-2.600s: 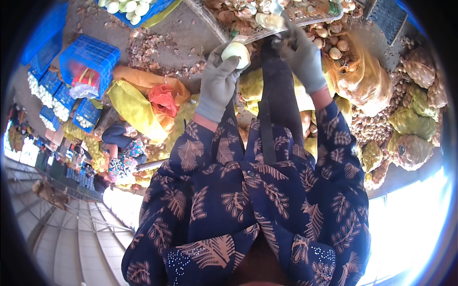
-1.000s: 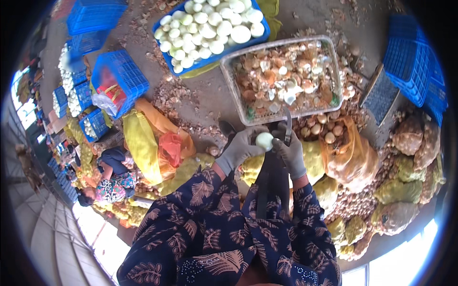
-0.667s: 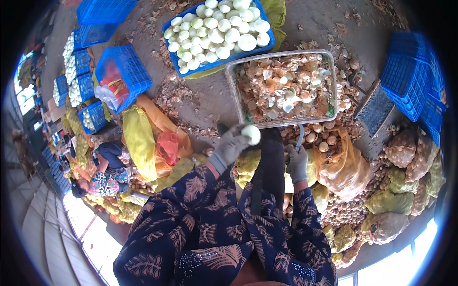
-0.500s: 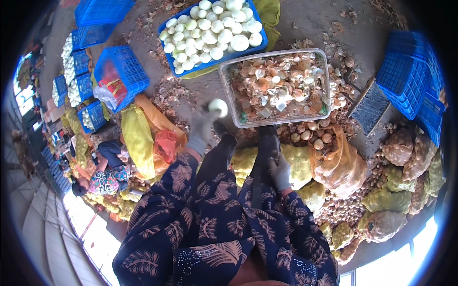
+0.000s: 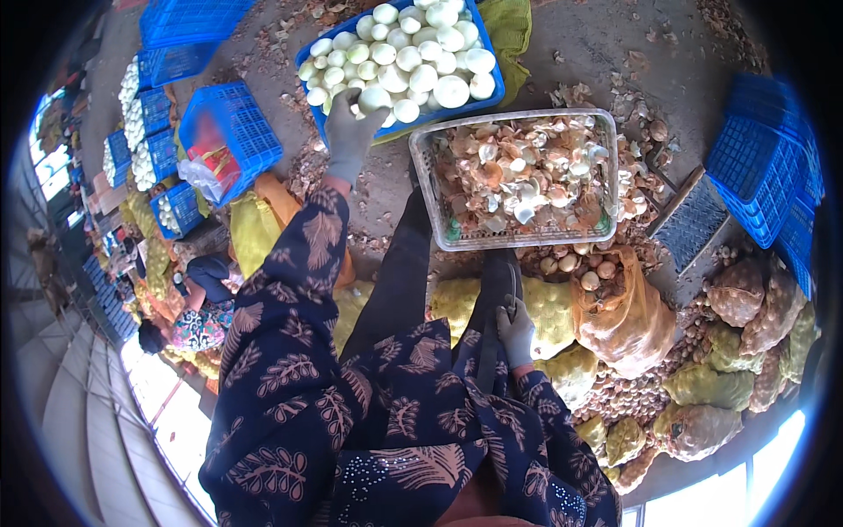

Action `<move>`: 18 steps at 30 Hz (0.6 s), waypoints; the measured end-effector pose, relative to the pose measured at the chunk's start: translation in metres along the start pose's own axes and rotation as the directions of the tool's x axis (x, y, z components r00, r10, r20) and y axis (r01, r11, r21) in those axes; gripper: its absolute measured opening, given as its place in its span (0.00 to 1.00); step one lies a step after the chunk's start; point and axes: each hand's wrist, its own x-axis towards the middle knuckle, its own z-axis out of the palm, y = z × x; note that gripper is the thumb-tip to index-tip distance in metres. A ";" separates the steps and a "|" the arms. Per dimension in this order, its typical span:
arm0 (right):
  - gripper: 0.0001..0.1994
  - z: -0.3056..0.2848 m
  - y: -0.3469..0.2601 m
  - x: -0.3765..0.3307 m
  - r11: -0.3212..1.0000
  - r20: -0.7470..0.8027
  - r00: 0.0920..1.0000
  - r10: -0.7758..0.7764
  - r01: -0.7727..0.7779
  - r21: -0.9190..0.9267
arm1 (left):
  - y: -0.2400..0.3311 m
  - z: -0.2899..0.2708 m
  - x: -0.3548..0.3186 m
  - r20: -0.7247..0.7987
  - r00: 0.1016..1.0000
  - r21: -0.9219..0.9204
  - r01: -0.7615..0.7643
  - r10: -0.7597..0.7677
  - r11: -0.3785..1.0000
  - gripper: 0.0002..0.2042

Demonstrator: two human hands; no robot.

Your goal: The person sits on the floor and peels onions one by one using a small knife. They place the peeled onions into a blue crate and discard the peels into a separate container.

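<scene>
My left hand [image 5: 353, 133], in a grey-white glove, reaches to the near left corner of a blue crate [image 5: 327, 130] heaped with peeled white onions [image 5: 408, 58]. Its thumb and fingers are apart beside the nearest onions, and nothing shows held in the palm. My right hand [image 5: 516, 332], also gloved, is closed beside my right leg; whatever it grips is too small and dark to make out. In front of my legs stands a clear plastic tub [image 5: 420, 167], full of brown and white onion skins and trimmings.
An orange mesh sack [image 5: 623, 325] of unpeeled onions slumps at the right. Beyond it stand a small low stool [image 5: 689, 220] and stacked blue crates [image 5: 757, 162]. Another blue crate [image 5: 250, 132] lies at the left. Further left, a person [image 5: 204, 307] sits among sacks. Onion skins litter the floor.
My left hand has moved forward from near my left foot to the onion crate. The peeled onion seen by it before no longer shows there. My right hand stays beside my leg.
</scene>
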 end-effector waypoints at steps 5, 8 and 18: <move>0.19 0.029 -0.026 -0.005 0.982 0.016 0.983 0.181 -0.182 0.051 | -0.021 0.049 0.082 0.061 0.994 0.163 -0.100 0.091 0.981 0.32; 0.19 0.051 -0.041 -0.008 0.953 0.033 0.954 0.299 -0.300 0.041 | -0.032 0.085 0.124 0.145 0.971 0.242 -0.222 0.191 0.945 0.31; 0.18 0.087 -0.043 -0.011 0.934 0.004 0.942 0.336 -0.333 0.132 | -0.044 0.124 0.157 0.252 0.871 0.530 -0.489 0.422 0.693 0.29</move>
